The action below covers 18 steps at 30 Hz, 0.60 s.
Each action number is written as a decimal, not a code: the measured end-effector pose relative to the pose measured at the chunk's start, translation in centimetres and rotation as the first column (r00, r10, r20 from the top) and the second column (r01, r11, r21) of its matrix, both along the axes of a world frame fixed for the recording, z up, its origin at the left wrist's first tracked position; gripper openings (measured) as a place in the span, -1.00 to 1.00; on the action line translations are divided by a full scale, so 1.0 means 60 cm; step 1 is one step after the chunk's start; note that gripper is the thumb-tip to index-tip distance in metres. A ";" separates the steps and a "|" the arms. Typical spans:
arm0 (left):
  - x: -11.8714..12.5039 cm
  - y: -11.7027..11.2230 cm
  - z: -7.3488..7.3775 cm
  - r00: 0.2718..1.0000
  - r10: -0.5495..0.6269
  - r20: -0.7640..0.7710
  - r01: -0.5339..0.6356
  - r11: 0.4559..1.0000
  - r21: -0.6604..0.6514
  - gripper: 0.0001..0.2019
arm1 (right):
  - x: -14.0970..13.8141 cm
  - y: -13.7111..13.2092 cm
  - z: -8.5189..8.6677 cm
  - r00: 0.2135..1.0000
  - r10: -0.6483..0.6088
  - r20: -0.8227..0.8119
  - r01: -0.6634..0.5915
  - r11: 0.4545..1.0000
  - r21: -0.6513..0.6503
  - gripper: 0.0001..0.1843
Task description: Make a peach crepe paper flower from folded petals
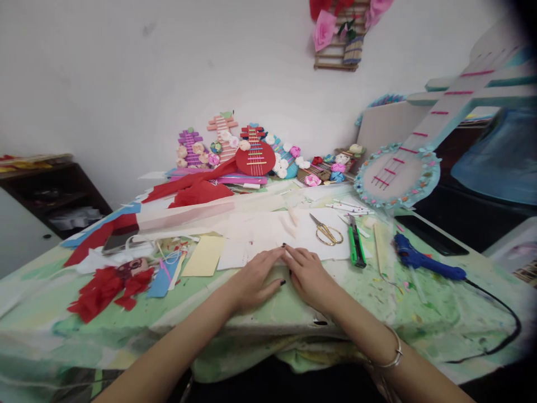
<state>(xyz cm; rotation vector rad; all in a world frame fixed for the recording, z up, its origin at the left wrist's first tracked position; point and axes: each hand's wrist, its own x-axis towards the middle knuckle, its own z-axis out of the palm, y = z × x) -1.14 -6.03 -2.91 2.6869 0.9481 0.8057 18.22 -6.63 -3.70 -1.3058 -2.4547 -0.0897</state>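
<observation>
Left hand [257,280] and right hand [311,280] lie loosely flat, tips meeting over the near edge of the paper [235,252], seemingly holding nothing. Behind, lutes [255,158] look finished; work on the paper seems barely begun (scissors [323,227] and cutter [356,243] lie unheld).

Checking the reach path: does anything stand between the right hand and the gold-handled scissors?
Nothing visible does: only white paper lies between the right hand and the gold-handled scissors. The green utility knife lies beyond them, to the right.
</observation>
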 end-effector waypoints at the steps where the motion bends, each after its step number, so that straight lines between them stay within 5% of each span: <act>1: -0.005 0.003 -0.002 0.999 0.027 0.045 -0.028 1.000 0.009 -0.51 | -0.001 -0.002 0.002 1.000 0.030 0.003 -0.030 0.999 -0.012 -0.51; 5: -0.031 0.024 -0.010 0.987 0.146 0.064 -0.150 0.986 0.066 -0.59 | 0.000 0.001 0.006 0.999 0.009 -0.050 -0.012 0.998 -0.065 -0.57; 14: -0.023 0.032 -0.002 0.987 0.109 -0.120 -0.094 0.988 0.125 -0.75 | 0.012 0.027 -0.013 0.974 0.060 -0.218 -0.068 0.997 -0.027 -0.53; 18: -0.008 0.021 -0.001 0.971 0.169 -0.172 -0.152 0.983 0.108 -0.55 | 0.004 0.035 -0.014 0.960 0.130 -0.247 -0.137 0.990 -0.012 -0.49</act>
